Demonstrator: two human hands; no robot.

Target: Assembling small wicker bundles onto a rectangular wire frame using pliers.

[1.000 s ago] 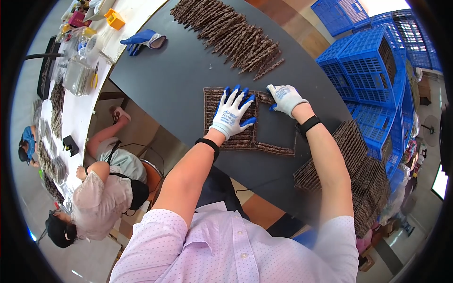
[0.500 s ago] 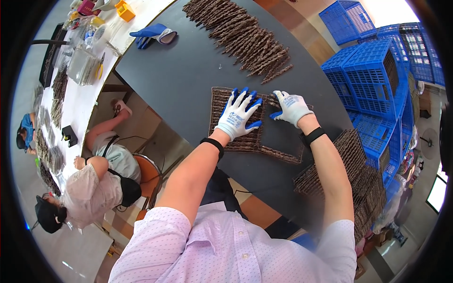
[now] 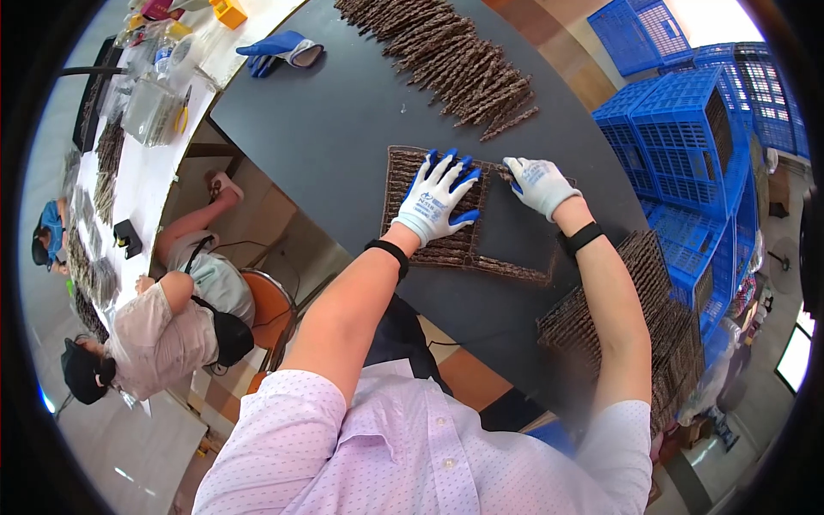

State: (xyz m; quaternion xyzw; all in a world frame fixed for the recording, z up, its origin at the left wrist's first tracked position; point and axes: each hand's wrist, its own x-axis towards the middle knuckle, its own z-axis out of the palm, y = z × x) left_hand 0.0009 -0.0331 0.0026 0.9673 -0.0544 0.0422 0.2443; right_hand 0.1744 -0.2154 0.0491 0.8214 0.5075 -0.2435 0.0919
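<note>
On the dark table lies a brown rectangular frame (image 3: 515,269), its left half filled with woven braided rows and its right half mostly open, showing the tabletop. My left hand (image 3: 436,199), in a white glove with blue fingertips, presses flat on the filled half with fingers spread. My right hand (image 3: 542,187), gloved alike, is at the top edge of the open half. Its thumb and fingers are pinched around a short brown braided strip there, which is partly hidden by the glove. Beyond both hands lies a long row of loose brown braided strips (image 3: 459,64).
A stack of woven brown panels (image 3: 631,300) sits by my right forearm. Blue plastic crates (image 3: 678,129) are piled at the right. A spare blue glove (image 3: 281,51) lies at the far left of the table. A co-worker (image 3: 163,330) sits at a white table (image 3: 159,184) on the left.
The thumb of my right hand has drawn in from a spread position, and the hand has tilted at the frame's top edge. My left hand stays flat on the woven rows.
</note>
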